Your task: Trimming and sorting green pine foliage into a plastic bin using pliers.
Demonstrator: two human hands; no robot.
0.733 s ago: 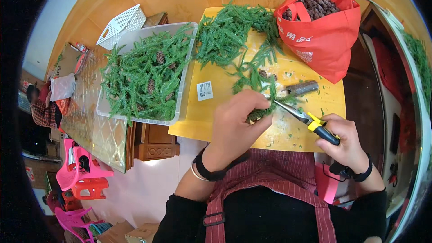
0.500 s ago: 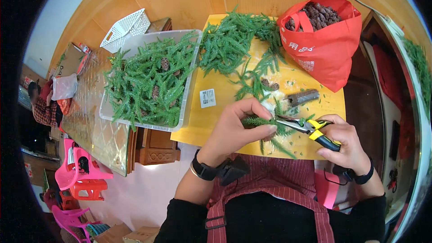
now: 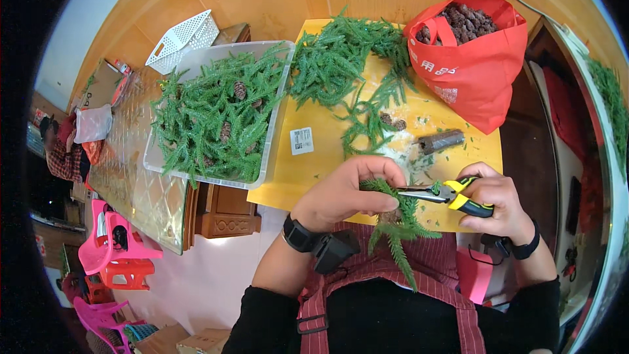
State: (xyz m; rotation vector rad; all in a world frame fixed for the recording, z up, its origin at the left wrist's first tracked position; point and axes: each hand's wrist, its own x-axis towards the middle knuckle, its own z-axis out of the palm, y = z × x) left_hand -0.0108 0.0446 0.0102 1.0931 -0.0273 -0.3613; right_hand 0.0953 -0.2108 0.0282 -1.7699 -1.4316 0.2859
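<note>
Between the thumb and fingers of my left hand [image 3: 350, 193] is an artificial pine sprig [image 3: 409, 223], its needles hanging over the table's front edge. A brownish part shows below my thumb, perhaps a pine cone, mostly covered. My right hand [image 3: 503, 206] is wrapped round yellow-and-black pliers [image 3: 462, 203]. Their metal jaws point left and reach the top of the sprig beside my left fingertips; what lies between them is too small to make out. Behind my hands, a dark wrapped bundle [image 3: 442, 141] and small pine cones [image 3: 393, 122] lie on the yellow tabletop [image 3: 288, 174].
To the left stands a clear plastic tub [image 3: 280, 115] full of green sprigs and pine cones, with a white basket [image 3: 183, 39] behind it. More sprigs [image 3: 341, 59] are piled at the back. A red bag [image 3: 465, 78] of pine cones stands at the back right.
The sprig has swung down and closer to my body, its tips now past the table edge. My left hand has lowered slightly, and the plier jaws have turned more level.
</note>
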